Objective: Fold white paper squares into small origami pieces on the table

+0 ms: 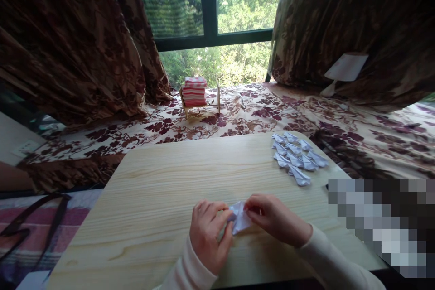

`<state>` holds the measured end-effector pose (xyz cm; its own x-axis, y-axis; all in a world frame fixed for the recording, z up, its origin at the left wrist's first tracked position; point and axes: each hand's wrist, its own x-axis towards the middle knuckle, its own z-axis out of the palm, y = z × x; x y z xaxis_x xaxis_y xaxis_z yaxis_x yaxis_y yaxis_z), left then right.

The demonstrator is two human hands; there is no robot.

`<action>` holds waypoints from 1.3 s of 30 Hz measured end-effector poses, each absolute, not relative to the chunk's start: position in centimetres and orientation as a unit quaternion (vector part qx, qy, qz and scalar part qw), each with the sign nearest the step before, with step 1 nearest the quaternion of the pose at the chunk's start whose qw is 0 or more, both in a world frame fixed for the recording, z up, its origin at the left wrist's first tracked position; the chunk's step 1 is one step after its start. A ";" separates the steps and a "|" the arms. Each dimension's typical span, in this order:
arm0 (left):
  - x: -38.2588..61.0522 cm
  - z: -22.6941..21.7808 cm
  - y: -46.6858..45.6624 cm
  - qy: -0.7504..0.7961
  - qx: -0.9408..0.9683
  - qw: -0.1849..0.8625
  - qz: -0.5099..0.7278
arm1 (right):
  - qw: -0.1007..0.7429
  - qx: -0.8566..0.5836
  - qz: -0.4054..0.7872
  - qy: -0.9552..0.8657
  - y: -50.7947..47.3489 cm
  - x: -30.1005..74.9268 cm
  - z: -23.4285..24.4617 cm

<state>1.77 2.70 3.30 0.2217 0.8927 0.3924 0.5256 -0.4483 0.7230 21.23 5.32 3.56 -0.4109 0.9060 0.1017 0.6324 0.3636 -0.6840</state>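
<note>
Pinching a small folded white paper (241,224) from both sides, a person's left hand (209,234) and right hand (268,215) work low over a pale wood-grain tabletop (159,190), near its closer edge. The left grip is clamped, thumb and fingers together on the paper's left end; the right grip is also closed, fingertips on its upper right edge.

Beyond the tabletop, a small gold-coloured rack (219,99) stands on floral fabric (244,113). It holds a neat stack of red-and-white striped cloths (195,92), filling its left part; what lies low on its right side is too small to make out.

At the tabletop's far right corner, folded white paper pieces (295,159) lie close together, some overlapping, so an exact count is hard.

Fingers cover both ends of the paper being held, hiding its full shape. Both forearms run off the bottom of the view. Large blurred squares mask the area at lower right. At lower left, a dark strap (54,226) and a white object (34,280) are cut off.
</note>
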 end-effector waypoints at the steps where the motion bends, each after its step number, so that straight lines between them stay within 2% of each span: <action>1: 2.0 2.7 2.6 0.445 0.788 0.170 0.390 | 0.234 -0.489 0.282 -0.792 5.5 21.1 3.2; 3: 2.6 1.3 2.5 0.411 0.835 0.097 0.353 | 0.223 -0.494 0.275 -0.794 5.6 20.8 2.7; 5: 2.9 0.1 2.5 0.399 0.853 0.067 0.330 | 0.216 -0.497 0.267 -0.797 5.5 20.7 2.5; 13: 3.1 -0.9 2.6 0.400 0.862 0.045 0.308 | 0.203 -0.488 0.237 -0.815 4.7 21.0 2.6; 18: 3.1 0.8 2.3 0.423 0.857 0.105 0.276 | 0.266 -0.489 0.203 -0.806 3.6 21.4 2.6; 22: 2.5 2.2 2.5 0.428 0.857 0.168 0.232 | 0.255 -0.462 0.188 -0.829 1.9 21.3 2.3; 27: 1.7 2.2 2.8 0.414 0.869 0.173 0.208 | 0.232 -0.475 0.153 -0.835 0.7 20.2 1.9; 39: 1.1 1.0 2.6 0.389 0.879 0.151 0.233 | 0.279 -0.441 0.070 -0.850 0.4 19.0 1.5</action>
<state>1.15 2.60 1.05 0.5895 0.7535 0.2911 0.6130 -0.6519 0.4463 18.96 0.43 1.45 -0.4548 0.7888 0.4134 0.7111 0.6011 -0.3647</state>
